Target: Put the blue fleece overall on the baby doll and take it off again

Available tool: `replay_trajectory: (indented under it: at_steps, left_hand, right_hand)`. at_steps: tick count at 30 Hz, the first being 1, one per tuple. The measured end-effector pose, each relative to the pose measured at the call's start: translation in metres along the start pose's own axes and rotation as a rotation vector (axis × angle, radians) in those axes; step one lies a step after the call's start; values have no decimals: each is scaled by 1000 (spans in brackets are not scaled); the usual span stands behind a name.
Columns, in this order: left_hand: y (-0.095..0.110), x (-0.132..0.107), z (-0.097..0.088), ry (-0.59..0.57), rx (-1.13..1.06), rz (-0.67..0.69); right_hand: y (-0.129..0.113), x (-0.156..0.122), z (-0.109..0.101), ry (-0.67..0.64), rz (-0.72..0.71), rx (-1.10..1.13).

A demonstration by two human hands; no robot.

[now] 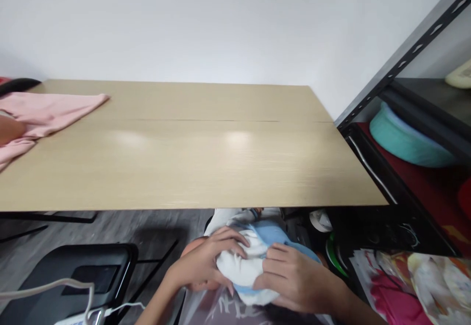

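Note:
In my lap, below the table's front edge, lies a bunched white and light-blue cloth [245,266], perhaps a garment; its kind does not show. My left hand [221,251] grips its left side, fingers over the top and thumb underneath. On the right, my right hand [289,276] has its fingers curled into the cloth's edge. The two hands are a short way apart, with white fabric puffed up between them. Folds hide some of my fingertips. Brownish-orange rounded shapes show beside and under my left wrist; I cannot tell what they are.
A wooden table [206,168] stands ahead against a white wall. Pink cloth [55,111] lies at its left end. A black folding chair [73,281] with a white cable is at lower left. At right, a metal shelf holds a teal basin [405,133]; packets [430,276] lie below.

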State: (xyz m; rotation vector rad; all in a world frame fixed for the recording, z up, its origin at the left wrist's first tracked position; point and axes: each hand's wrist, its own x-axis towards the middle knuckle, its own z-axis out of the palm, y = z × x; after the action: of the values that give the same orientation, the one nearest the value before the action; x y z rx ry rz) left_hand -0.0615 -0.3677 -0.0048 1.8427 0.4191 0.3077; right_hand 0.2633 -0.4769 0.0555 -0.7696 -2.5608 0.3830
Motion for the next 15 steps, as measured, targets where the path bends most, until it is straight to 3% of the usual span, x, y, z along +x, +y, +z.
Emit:
replay_trajectory:
  at_steps: [4,10,15]
  left_hand:
    - [-4,-5,-10,19,-88,-11]
    - [-6,-16,-20,37,-230,-45]
    - [-6,-19,-17,-24,-189,47]
  right_hand:
    - [-2,-24,-8,107,17,80]
    - [-7,-44,-28,152,135,142]
    - [4,-49,-21,303,112,17]
